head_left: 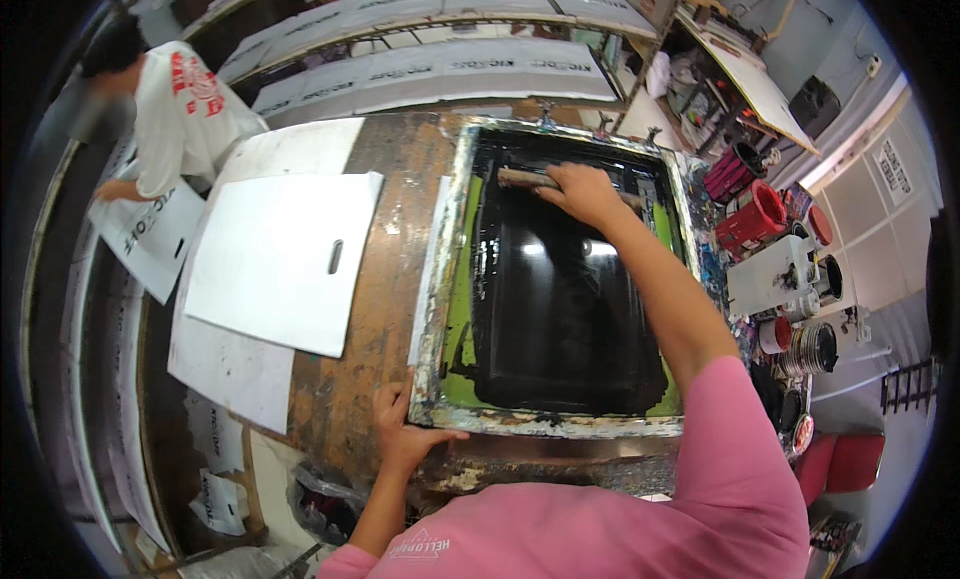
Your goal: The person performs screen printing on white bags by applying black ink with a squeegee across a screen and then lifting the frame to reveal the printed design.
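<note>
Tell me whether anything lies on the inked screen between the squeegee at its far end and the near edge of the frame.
Nothing visible does. The right hand grips the squeegee at the far end; the black inked screen toward the near frame edge shows only wet ink. The left hand rests on the frame's near left corner, outside the inked area.

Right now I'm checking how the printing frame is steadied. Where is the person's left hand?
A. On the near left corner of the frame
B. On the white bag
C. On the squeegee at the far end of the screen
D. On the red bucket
A: the left hand presses on the near left corner of the frame, while the right hand grips the squeegee at the far end.
</note>
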The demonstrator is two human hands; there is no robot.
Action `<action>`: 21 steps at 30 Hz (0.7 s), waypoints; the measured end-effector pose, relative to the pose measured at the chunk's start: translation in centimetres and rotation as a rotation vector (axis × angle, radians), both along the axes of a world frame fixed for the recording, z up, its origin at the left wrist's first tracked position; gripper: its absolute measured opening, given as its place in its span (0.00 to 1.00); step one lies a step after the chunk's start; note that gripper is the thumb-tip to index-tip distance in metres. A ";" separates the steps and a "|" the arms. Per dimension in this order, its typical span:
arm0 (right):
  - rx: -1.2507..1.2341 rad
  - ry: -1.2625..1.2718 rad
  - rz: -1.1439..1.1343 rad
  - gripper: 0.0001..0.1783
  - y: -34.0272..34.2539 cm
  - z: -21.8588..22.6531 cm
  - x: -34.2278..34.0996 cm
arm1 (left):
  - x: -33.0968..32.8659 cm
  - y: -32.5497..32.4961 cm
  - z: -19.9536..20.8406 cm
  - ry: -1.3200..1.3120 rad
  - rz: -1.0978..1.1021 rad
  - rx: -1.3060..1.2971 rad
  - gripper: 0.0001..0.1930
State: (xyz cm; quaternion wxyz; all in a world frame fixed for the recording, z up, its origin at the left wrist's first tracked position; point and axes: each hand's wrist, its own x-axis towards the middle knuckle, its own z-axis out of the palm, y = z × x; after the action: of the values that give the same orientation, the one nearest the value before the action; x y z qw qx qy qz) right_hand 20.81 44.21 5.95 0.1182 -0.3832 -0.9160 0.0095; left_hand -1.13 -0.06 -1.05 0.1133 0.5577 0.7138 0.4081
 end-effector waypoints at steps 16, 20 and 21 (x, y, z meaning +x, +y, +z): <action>0.206 0.139 -0.060 0.26 -33.9 12.0 7.5 | 3.5 2.4 8.7 -0.718 -0.035 0.284 0.52; 0.446 0.193 -0.089 0.18 -29.2 18.9 5.9 | 2.6 6.6 12.4 -0.531 -0.110 0.548 0.56; 0.513 0.240 -0.077 0.18 -28.1 20.1 5.6 | 2.0 7.7 12.3 -0.435 -0.147 0.570 0.57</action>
State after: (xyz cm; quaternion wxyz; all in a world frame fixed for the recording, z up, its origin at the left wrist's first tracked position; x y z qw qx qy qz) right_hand 26.46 16.15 26.03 0.3190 -0.3716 -0.8527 -0.1817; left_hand 0.91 7.69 11.21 0.1316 0.5168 0.4884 0.6907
